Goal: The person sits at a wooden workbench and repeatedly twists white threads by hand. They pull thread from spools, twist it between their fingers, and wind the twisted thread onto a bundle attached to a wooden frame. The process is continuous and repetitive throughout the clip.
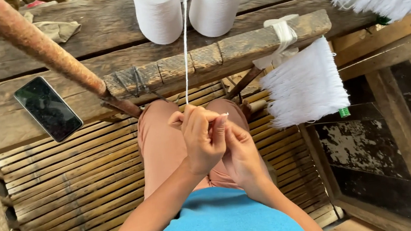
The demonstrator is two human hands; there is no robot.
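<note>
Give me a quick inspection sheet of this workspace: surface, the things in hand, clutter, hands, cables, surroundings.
Surface: worn wooden planks at the top, a slatted bamboo platform below.
Things in hand: a white thread runs down from above, past two white thread cones, to the hands.
Clutter: a dark phone lies screen up on a plank; a crumpled cloth lies farther back.
Hands: left hand and right hand are held together over the lap, fingers pinching the thread.
Cables: nothing seen.
Surroundings: a rusty rod slants in from the upper left; white yarn bundles hang off a wooden beam on the right; dark peeling boards lie below.
</note>
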